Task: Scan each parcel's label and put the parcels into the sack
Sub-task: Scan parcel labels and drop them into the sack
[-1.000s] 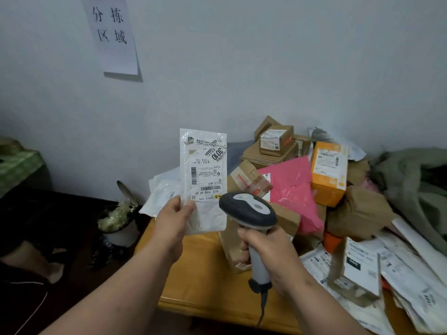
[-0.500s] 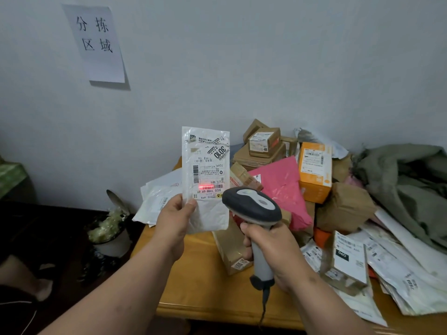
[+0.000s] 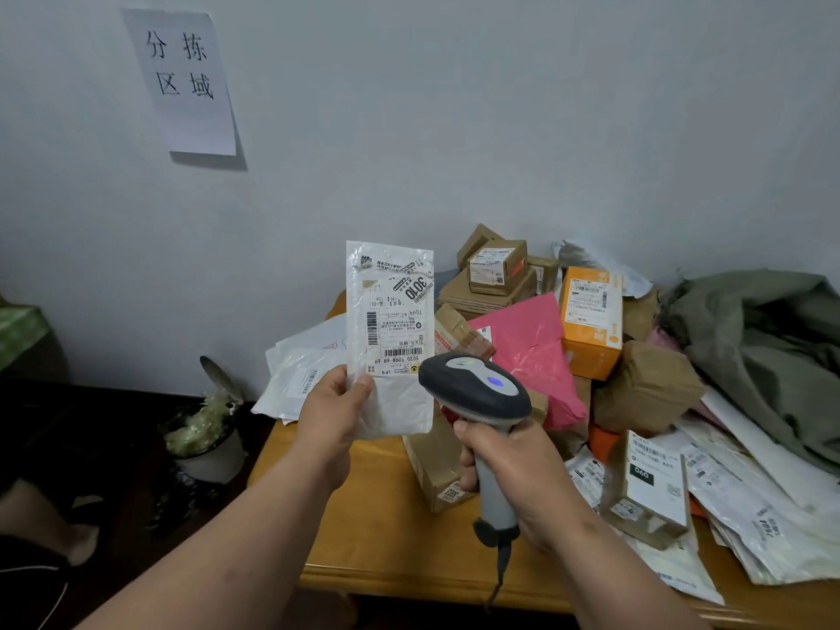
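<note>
My left hand pinches the lower left edge of a flat white parcel bag and holds it upright above the table, label facing me and upside down. My right hand grips the handle of a grey barcode scanner, whose head sits just right of the label's lower barcode, with a blue light lit on top. A heap of parcels covers the wooden table: brown boxes, a pink bag, an orange box. An olive-green sack lies crumpled at the right.
Flat white mailers spread over the table's right side, with a small labelled box on them. A white pot with a plant stands on the dark floor at the left. A paper sign hangs on the wall.
The red scan line that lay on the label's barcode half a second ago is gone, and a blue light now shows on the scanner. Parcel and scanner stay nearly in place.
</note>
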